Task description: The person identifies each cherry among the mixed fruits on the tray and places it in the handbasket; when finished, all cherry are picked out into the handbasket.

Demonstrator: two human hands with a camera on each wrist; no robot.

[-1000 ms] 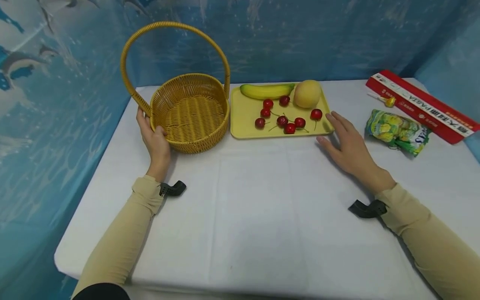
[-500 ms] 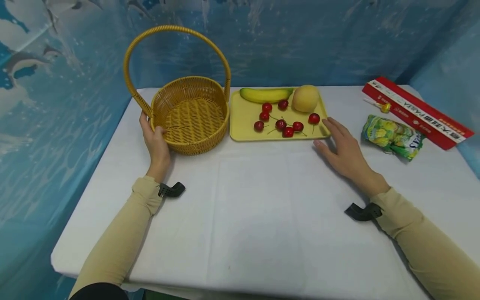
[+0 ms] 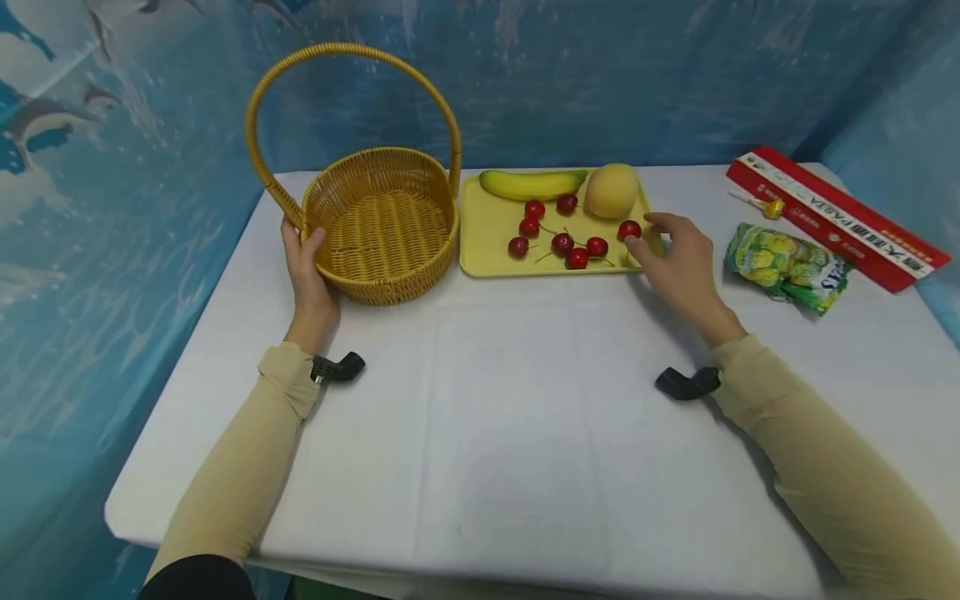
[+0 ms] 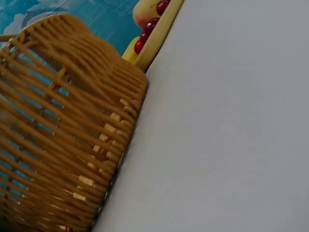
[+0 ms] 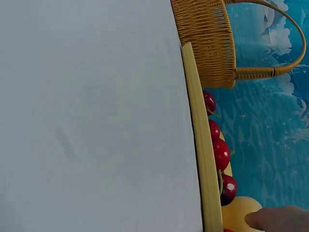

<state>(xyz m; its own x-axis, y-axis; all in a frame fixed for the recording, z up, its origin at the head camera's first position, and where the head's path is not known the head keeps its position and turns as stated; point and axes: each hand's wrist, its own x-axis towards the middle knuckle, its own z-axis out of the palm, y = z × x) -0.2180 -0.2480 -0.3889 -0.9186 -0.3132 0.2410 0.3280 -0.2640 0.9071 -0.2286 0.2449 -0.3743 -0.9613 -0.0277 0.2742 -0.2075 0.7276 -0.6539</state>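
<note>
The woven basket (image 3: 386, 237) with a tall arched handle stands at the left of the table. My left hand (image 3: 309, 287) holds its left side, with the thumb over the rim and the fingers outside. Just right of the basket is a yellow tray (image 3: 483, 250) bearing a banana (image 3: 531, 184), a peach (image 3: 612, 191) and several red cherries (image 3: 577, 257). Over the tray's right end, my right hand (image 3: 684, 265) has thumb and forefinger spread around the rightmost cherry (image 3: 628, 229). In the right wrist view, a fingertip (image 5: 256, 220) overlaps the peach.
Right of the tray lie a green snack bag (image 3: 786, 265), a yellow-wrapped lollipop (image 3: 772, 207) and a long red pasta box (image 3: 840, 218). A white cloth (image 3: 495, 417) covers the table. Behind it hangs a blue sea-patterned curtain (image 3: 600, 83).
My right hand has moved left and farther over the tray, its thumb and forefinger now at the rightmost cherry. The left hand stays at the basket, its thumb shifted slightly up.
</note>
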